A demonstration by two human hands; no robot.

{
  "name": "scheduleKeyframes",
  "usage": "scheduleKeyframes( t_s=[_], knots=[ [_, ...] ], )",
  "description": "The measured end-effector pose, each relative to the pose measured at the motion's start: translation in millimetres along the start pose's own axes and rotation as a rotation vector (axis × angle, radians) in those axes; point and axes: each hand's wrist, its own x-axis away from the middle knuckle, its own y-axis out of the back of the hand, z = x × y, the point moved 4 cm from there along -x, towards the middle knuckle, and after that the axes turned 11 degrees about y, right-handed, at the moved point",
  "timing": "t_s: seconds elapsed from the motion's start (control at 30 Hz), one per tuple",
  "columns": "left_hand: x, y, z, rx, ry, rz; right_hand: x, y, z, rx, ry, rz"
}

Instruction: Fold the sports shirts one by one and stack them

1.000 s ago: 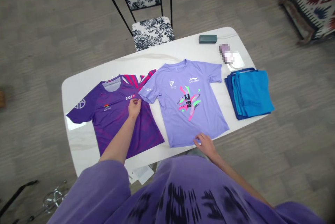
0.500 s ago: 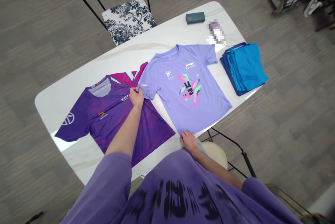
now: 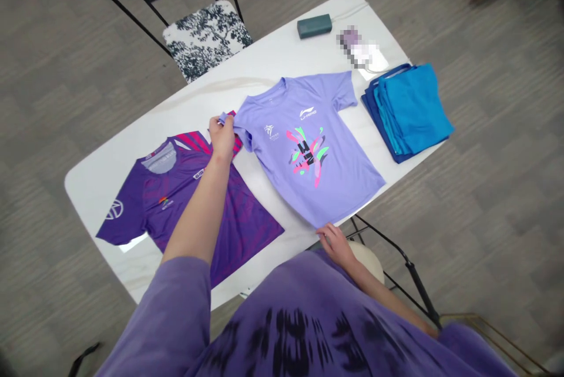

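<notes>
A lavender T-shirt (image 3: 286,160) with a colourful print lies front up across the middle of the white table (image 3: 194,104). My left hand (image 3: 222,136) is closed on its left sleeve, which is lifted and bunched. At the near edge, my right hand (image 3: 335,243) has its fingers curled on the bottom hem, at the corner nearest me. To the left, a dark purple jersey (image 3: 185,206) with pink stripes is spread out, partly hidden under my left forearm.
A folded stack of blue clothes (image 3: 409,110) sits at the table's right end. Behind are a dark green box (image 3: 314,26) and a blurred-out item with a cable. A patterned chair (image 3: 207,36) stands at the far side, a cream stool (image 3: 365,259) at the near side.
My left hand has raised the lavender sleeve up and slightly left, away from the jersey. My right hand has shifted right with the hem corner, and the shirt's near side has swung inward.
</notes>
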Motion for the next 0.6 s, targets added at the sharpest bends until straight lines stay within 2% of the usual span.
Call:
scheduleKeyframes(
  t_s=[0.1,0.2,0.3,0.37,0.43,0.47,0.53,0.6],
  knots=[
    [-19.9,-79.0,-23.8,0.053,0.067,0.081,3.8,34.8,-33.8,-0.011,-0.03,-0.031],
    [-41.1,-168.1,-37.2,0.032,0.044,0.211,3.7,58.4,-68.2,-0.032,-0.066,-0.071],
    [-57.8,-248.2,-33.9,-0.031,0.108,0.296,1.7,71.1,-100.5,-0.092,-0.114,-0.16],
    [-57.9,-285.9,-25.2,-0.109,0.166,0.334,2.0,76.2,-120.6,-0.072,-0.178,-0.24],
    [-43.2,-302.8,-17.3,-0.205,0.098,0.348,4.4,79.2,-137.6,-0.006,-0.256,-0.29],
    [-29.4,-302.5,-14.1,-0.26,0.008,0.337,5.9,79.8,-144.1,0.023,-0.288,-0.293],
    [9.1,-286.9,-6.8,-0.4,-0.209,0.272,7.3,79.1,-152.3,0.049,-0.313,-0.262],
    [51.9,-260.2,6.5,-0.596,-0.325,0.188,5.0,77.2,-155.1,0.047,-0.3,-0.218]
  ],
)
